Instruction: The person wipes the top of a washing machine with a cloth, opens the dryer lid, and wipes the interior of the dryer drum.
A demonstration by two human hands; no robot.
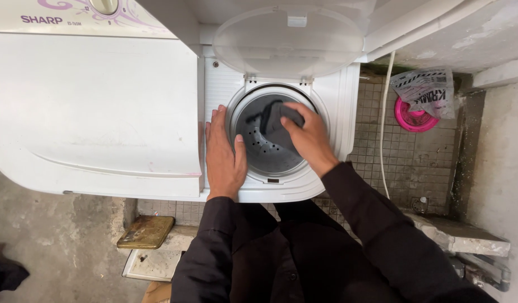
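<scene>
My left hand (224,154) lies flat, fingers together, on the white plastic twin-tub washing machine (102,112) at nine o'clock of the round grey perforated spinner drum (264,151). My right hand (308,134) reaches in from three o'clock, fingers clamped on a dark grey folded cloth (278,120) over the drum mouth; I judge it mid-loading. At two o'clock a crinkled clear printed plastic bag (424,90) overlaps a pink round plastic dish (413,119).

Both arms, in dark sleeves, are stretched forward toward the spin tub (264,151). The left hand (224,151) is laid flat, palm down, fingers together, on the tub's left rim. The right hand (306,134) is held over the tub's opening, fingers curled around a dark cloth (278,120)
</scene>
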